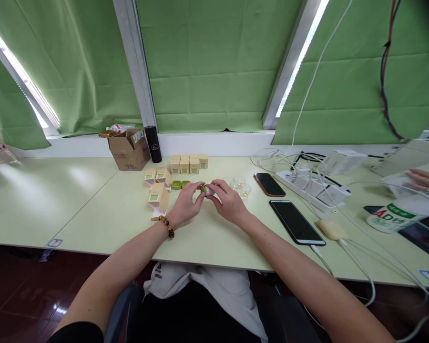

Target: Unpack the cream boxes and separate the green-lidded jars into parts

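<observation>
My left hand (186, 204), with a beaded bracelet at the wrist, pinches a small green piece (202, 188). Facing it, my right hand (229, 202) grips a small whitish rounded piece (209, 191). The two pieces meet or nearly meet between my fingertips; fingers partly cover them, so their exact kind is unclear. Just behind my left hand sit small green containers (177, 185). Beyond my right hand lie clear plastic cups (240, 183) with yellowish bits in them. Open cardboard boxes (158, 194) with green labels stand left of my left hand.
Several closed small boxes (185, 165) form a row at the back. A larger carton (129, 151) and black cylinder (153, 144) stand by the sill. Rightward are two phones (296, 222), a power strip (305, 190), cables, a white bottle (396, 214) and another person's hand (427, 178).
</observation>
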`<state>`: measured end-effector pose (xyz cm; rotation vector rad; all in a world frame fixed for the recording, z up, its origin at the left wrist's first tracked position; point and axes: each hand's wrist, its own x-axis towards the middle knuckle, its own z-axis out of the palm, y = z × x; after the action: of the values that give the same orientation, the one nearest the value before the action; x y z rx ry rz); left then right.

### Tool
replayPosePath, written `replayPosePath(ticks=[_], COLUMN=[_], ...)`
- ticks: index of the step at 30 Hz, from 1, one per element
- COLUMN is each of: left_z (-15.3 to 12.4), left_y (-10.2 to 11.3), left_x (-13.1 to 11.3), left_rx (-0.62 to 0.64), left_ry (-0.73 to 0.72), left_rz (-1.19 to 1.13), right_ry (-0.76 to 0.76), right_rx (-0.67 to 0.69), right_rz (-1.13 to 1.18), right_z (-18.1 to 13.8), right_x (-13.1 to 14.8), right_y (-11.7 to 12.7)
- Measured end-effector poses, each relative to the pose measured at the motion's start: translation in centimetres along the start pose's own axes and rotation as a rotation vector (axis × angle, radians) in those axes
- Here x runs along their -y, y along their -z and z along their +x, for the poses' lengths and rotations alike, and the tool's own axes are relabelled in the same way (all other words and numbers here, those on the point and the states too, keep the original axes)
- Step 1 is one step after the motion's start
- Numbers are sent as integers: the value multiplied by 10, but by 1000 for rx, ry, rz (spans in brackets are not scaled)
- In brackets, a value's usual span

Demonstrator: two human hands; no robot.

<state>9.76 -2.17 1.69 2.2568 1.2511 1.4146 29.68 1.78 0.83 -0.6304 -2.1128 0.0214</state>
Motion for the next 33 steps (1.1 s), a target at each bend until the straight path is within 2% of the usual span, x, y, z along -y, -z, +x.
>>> replayPosePath(ticks=[6,14,22,29,33], left_z=[-3,-2,-1,-1,0], left_y=[-4,-5,-7,-9,-9], left_x=[1,-1,2,-1,-4], left_rx=[-19,-12,-15,-34,-55], left_ry=[-4,98,115,97,141], left_rz=[85,-64,-90,-93,-59], right_ry=[13,45,116,79,74], right_rx=[45,45,61,16,36], right_rz=[-109,-188,-260,-177,-213], right_z=[2,1,-1,-1,0], right_x=[8,8,6,5,7], right_y=[0,-2,-3,-5,-7])
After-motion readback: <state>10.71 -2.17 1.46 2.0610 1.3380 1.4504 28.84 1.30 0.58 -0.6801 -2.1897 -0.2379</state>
